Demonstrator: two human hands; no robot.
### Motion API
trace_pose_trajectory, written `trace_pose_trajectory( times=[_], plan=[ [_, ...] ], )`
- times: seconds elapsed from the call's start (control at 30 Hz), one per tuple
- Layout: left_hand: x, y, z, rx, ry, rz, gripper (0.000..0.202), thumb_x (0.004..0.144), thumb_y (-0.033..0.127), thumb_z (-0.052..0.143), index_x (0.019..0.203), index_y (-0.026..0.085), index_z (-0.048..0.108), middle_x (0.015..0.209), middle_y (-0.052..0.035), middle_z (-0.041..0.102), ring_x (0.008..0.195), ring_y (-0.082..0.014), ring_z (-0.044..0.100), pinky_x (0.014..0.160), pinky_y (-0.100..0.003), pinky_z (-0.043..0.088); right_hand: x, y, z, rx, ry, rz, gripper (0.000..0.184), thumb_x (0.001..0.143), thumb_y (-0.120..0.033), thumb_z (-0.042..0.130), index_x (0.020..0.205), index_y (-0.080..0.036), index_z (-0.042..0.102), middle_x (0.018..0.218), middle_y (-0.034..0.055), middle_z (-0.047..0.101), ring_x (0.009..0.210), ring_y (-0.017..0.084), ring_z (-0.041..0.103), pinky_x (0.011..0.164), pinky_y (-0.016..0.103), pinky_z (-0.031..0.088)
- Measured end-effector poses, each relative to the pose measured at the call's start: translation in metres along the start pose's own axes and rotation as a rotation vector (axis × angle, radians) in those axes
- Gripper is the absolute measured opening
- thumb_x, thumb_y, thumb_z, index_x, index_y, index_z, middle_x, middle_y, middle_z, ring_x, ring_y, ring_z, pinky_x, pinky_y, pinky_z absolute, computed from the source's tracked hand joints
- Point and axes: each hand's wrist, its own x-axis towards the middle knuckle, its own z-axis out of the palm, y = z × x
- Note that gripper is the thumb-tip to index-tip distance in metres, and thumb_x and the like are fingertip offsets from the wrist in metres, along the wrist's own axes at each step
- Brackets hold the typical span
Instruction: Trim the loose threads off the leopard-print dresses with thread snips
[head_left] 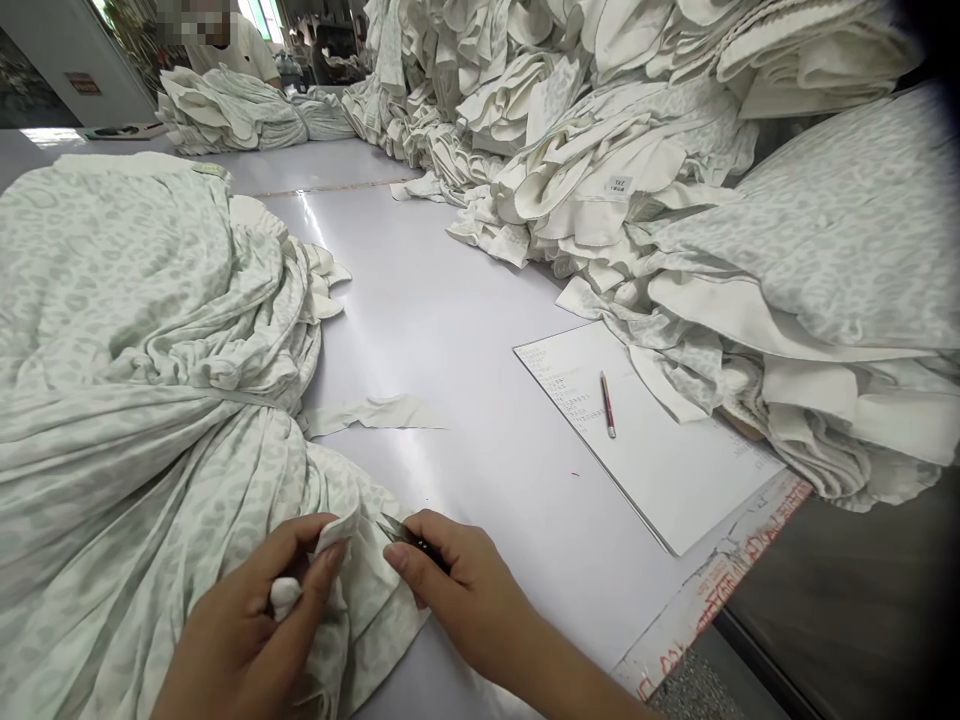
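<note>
Thread snips point(415, 540) sit in the right hand point(457, 590), dark handle closed in the fingers, blades pointing left, tips at the edge of a white fabric hem point(335, 532). Left hand point(240, 640) pinches that hem in a narrow grip between thumb and fingers, a small white fold point(285, 597) showing below them. Hem runs into a large gathered bundle of pale leaf-print fabric point(142, 330) along the left side of the white table point(442, 300), cinched at the middle by a band. Loose fabric strip point(367, 413) lies on the table just off the bundle. Right of the hands, near the table's right edge: paper pad point(645, 440) with a red pen point(607, 403) on it. Piled fabric point(637, 170) runs along the far right side. At the far end, a co-worker point(225, 45) sits behind another fabric bundle point(240, 115).
</note>
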Motion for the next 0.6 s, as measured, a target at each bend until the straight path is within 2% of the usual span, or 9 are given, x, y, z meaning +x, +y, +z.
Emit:
trace_pose_trajectory(
  times=[0.1,0.2,0.3,0.37,0.5,0.6],
  plan=[
    [0.008,-0.001,-0.008,-0.128,-0.049,-0.055,0.043,0.074,0.064,0.059,0.094,0.027,0.065,0.063,0.0054,0.064,0.061,-0.0169,0.062,0.056,-0.022,0.047,0.002,-0.005,0.003,-0.115,0.028,-0.070,0.026,0.094,-0.039,0.054,0.075,-0.021,0.048,0.062,-0.0068,0.042,0.057,0.010,0.039,0.052,0.021,0.029],
    [0.017,-0.012,-0.015,-0.195,-0.155,-0.089,0.046,0.068,0.060,0.068,0.096,0.024,0.065,0.048,0.0076,0.053,0.047,-0.0134,0.050,0.045,-0.021,0.041,0.005,-0.011,0.007,-0.275,0.049,-0.184,0.023,0.093,-0.039,0.056,0.079,-0.022,0.052,0.063,-0.0070,0.047,0.056,0.010,0.043,0.054,0.021,0.030],
    [0.023,-0.022,-0.018,-0.242,-0.234,-0.123,0.051,0.069,0.060,0.068,0.103,0.023,0.061,0.044,0.0091,0.050,0.045,-0.0118,0.045,0.044,-0.020,0.038,0.009,-0.013,0.012,-0.446,0.082,-0.312,0.023,0.094,-0.040,0.055,0.080,-0.021,0.054,0.066,-0.0057,0.053,0.058,0.011,0.047,0.057,0.023,0.031],
    [0.024,-0.025,-0.019,-0.252,-0.272,-0.100,0.050,0.073,0.064,0.062,0.101,0.023,0.061,0.043,0.0087,0.048,0.045,-0.0118,0.044,0.045,-0.020,0.038,0.012,-0.013,0.014,-0.532,0.102,-0.357,0.023,0.095,-0.040,0.054,0.081,-0.021,0.055,0.067,-0.0045,0.056,0.059,0.012,0.050,0.059,0.024,0.031],
    [0.023,-0.023,-0.020,-0.305,-0.298,-0.123,0.045,0.076,0.063,0.060,0.099,0.024,0.061,0.043,0.0088,0.045,0.046,-0.0102,0.040,0.047,-0.019,0.035,0.014,-0.011,0.015,-0.626,0.111,-0.377,0.025,0.097,-0.040,0.052,0.082,-0.020,0.056,0.067,-0.0029,0.060,0.060,0.014,0.053,0.060,0.025,0.031],
    [0.023,-0.023,-0.021,-0.366,-0.312,-0.194,0.048,0.070,0.059,0.070,0.102,0.025,0.060,0.048,0.0097,0.045,0.045,-0.0086,0.040,0.044,-0.018,0.032,0.014,-0.010,0.015,-0.656,0.101,-0.386,0.026,0.098,-0.040,0.050,0.082,-0.020,0.056,0.068,-0.0023,0.062,0.060,0.014,0.054,0.060,0.025,0.031]
  ],
)
